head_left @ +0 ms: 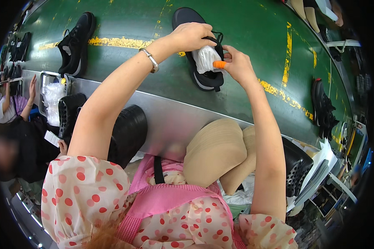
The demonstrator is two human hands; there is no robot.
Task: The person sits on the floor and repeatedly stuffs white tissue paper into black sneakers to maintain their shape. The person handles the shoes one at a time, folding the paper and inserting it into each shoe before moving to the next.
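A black sneaker [189,18] lies on the green belt ahead of me, its toe pointing away. White crinkled stuffing [206,59] that looks like thin plastic or paper fills its opening. My left hand [194,35] is closed over the tongue and lace area, its fingertips at the edge of the opening. At the right side of the collar, my right hand [238,65] grips the shoe's edge. An orange finger cover [219,64] on its thumb rests against the stuffing. The fingers partly hide the laces and collar.
Another black sneaker [77,45] is on the belt at left, and more black shoes [323,108] are at right. Beige insole-shaped pieces [214,153] and stacked black pieces [129,130] stand before me. A co-worker's hand [32,86] shows at far left.
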